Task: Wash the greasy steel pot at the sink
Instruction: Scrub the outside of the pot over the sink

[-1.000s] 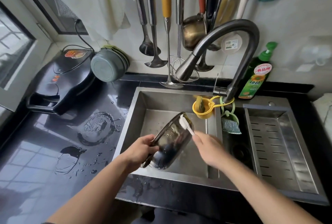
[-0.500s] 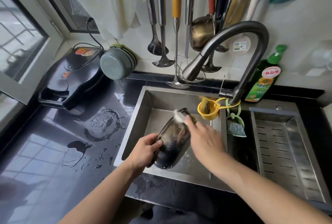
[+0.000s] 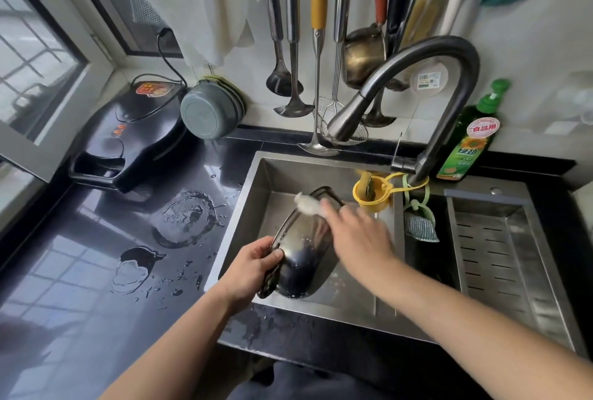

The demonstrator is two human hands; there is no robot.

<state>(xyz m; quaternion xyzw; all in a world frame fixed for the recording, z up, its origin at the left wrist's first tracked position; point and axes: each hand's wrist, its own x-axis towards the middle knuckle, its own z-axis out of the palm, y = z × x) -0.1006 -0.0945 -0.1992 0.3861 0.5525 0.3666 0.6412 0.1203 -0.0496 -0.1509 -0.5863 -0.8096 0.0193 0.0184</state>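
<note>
Right hand point(image 3: 359, 236) with white scrubber point(image 3: 307, 205) now at far rim of steel pot point(image 3: 301, 249), up from near wall a second ago; pot itself unmoved, tilted on side over sink basin point(image 3: 279, 175). Left hand point(image 3: 253, 268) curled round near rim, thumb inside. Right hand motion-blurred; fingers pinch scrubber, exact hold unclear. Pot interior mostly hidden. Black countertop point(image 3: 96, 271) wet with puddles, electric griddle point(image 3: 128, 140) at back left, ladles hanging on wall, dish soap bottle point(image 3: 471, 140) behind faucet point(image 3: 417, 88)
</note>
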